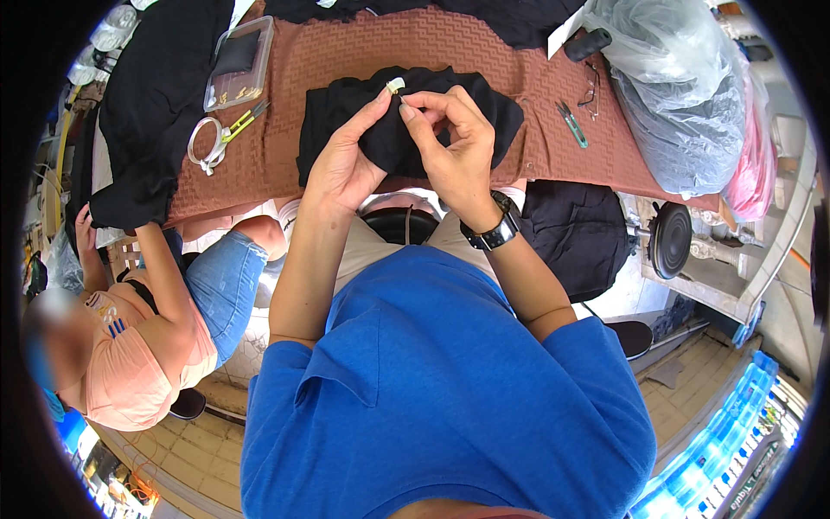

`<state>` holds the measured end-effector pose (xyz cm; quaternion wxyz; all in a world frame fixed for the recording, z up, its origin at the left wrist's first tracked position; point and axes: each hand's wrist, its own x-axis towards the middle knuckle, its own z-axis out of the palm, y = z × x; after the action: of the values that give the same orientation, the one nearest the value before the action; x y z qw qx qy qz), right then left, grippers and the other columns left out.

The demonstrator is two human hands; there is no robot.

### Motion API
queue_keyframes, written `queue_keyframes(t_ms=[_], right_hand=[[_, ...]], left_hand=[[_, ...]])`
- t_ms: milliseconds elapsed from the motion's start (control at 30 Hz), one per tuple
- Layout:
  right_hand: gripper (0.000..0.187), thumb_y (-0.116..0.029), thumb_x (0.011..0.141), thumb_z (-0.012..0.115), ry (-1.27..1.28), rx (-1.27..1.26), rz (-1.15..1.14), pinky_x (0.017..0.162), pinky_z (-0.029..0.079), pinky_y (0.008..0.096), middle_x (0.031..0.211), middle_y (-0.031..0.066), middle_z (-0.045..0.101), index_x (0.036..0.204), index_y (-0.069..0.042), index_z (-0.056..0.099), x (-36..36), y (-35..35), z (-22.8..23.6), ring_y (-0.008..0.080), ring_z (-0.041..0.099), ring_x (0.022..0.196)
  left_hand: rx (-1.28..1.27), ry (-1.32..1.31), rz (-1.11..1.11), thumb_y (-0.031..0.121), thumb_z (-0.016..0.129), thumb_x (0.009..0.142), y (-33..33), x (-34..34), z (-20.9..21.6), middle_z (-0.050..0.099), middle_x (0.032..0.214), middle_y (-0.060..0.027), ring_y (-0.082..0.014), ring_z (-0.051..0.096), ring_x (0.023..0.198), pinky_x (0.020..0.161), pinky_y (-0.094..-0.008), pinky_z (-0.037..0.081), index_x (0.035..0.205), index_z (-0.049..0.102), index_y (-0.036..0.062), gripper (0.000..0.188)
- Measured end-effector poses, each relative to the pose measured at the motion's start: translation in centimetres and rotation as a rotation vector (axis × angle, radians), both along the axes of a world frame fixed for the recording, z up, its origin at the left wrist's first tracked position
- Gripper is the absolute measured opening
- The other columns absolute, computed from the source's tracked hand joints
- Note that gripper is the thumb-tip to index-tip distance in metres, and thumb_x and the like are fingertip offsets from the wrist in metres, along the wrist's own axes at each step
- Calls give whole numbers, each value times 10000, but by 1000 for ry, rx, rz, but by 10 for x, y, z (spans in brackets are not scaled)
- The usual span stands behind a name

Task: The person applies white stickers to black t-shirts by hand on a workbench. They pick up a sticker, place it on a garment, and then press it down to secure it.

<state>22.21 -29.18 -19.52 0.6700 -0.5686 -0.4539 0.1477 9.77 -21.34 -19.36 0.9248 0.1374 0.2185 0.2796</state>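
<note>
Black fabric (503,117) lies bunched at the near edge of the brown-covered table. My left hand (350,160) grips a fold of it, thumb pointing up along the cloth. At that thumb's tip is a small pale piece (395,85), perhaps a label or a bit of tape. My right hand (454,143) is closed just beside it, thumb and forefinger pinched together close to the pale piece. Whatever that pinch holds is too small to make out.
On the brown cloth (290,73) are a clear plastic box (210,93), yellow thread snips (245,121), a white ring (201,154), green snips (572,126) and eyeglasses (593,91). Bulging plastic bags (683,104) stand right. Leftward, a seated person (143,355) handles black cloth (147,112).
</note>
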Motion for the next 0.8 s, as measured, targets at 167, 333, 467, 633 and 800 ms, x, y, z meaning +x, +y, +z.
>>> queue_keyframes(t_ms=[167,333,467,633,800], right_hand=[[119,-2,850,752,-3,-10,2,598,437,253,727,22,550,968,-12,762,1,0,-1,99,525,640],[118,-8,851,753,3,-10,7,600,439,255,727,25,550,969,-10,762,1,0,0,100,525,641],[117,-7,853,752,2,-8,9,602,440,255,730,26,554,970,-8,761,2,0,-1,101,529,643],[109,-20,861,761,21,3,13,604,445,253,740,27,559,969,-10,763,0,2,-2,101,533,646],[103,-32,869,768,25,-6,21,604,451,249,747,25,559,970,-15,764,1,1,-2,96,544,653]], left_hand=[[0,13,-3,127,698,979,0,0,2,689,1207,-131,-217,683,1130,1011,-342,563,1256,627,-18,321],[0,-1,-1,129,693,982,-1,-1,3,688,1212,-131,-218,681,1135,1016,-341,560,1258,625,-18,320],[16,-18,-14,131,691,984,-2,-1,5,688,1210,-132,-217,681,1136,1018,-340,558,1258,622,-18,319],[-8,-37,-13,126,687,987,0,-1,2,690,1204,-129,-215,686,1128,1015,-341,561,1247,623,-15,303],[-6,-37,-12,122,685,987,-1,-2,3,692,1198,-122,-208,688,1122,1012,-337,562,1244,625,-11,296]])
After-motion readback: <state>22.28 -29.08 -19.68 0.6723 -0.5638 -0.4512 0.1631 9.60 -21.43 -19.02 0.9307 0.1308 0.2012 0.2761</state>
